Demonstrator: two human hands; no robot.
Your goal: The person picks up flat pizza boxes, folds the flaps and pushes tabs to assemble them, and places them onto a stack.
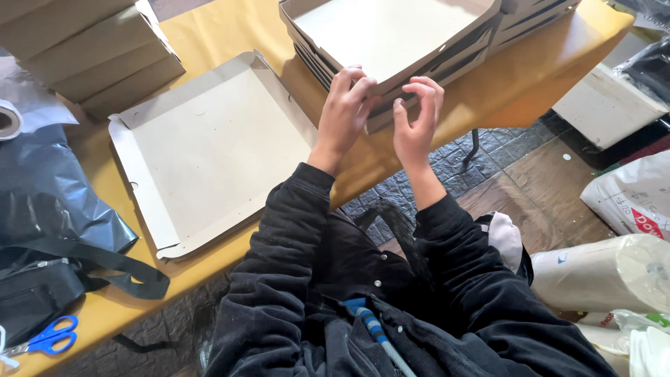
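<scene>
table (209,31): yellow, carries all | folded box stack (391,35): far edge, top tray open | flat blank (216,146): left | left hand (345,112): grip pinches near wall; best kept square | right hand (417,119): grip curled, touching rim, contents unclear

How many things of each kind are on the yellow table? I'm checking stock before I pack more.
Counts, as far as the view shows:
Open cardboard trays in the stack under both hands: at least 3; the lower ones overlap
Flat unfolded cardboard blank: 1
Closed cardboard boxes stacked at the far left corner: 4
Blue-handled scissors: 1
Black bag: 1
Total: at least 10
</scene>
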